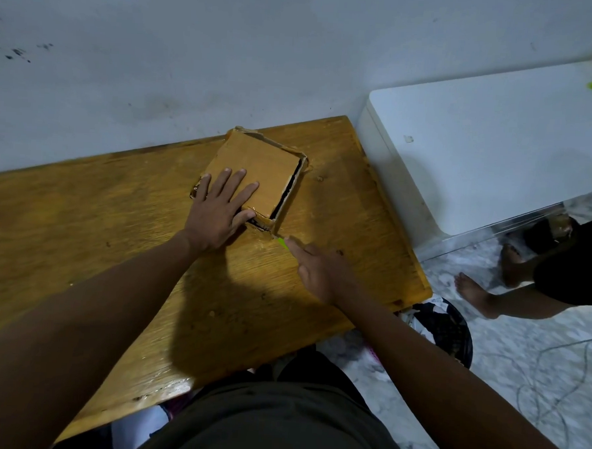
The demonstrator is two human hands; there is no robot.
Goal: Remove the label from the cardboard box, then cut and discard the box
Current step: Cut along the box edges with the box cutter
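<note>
The right hand (319, 272) is nearest, its grip closed around a green cutter (282, 242) whose tip touches the near corner of the cardboard box (256, 174). The left hand (216, 213) lies flat and spread on the box. The box sits on the wooden counter (82, 220) near the wall.

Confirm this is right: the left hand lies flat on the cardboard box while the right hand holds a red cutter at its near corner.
Wrong in one respect: the cutter is green, as the head view shows. The left hand does lie flat on the cardboard box, and the right hand holds the cutter at its near corner.
</note>
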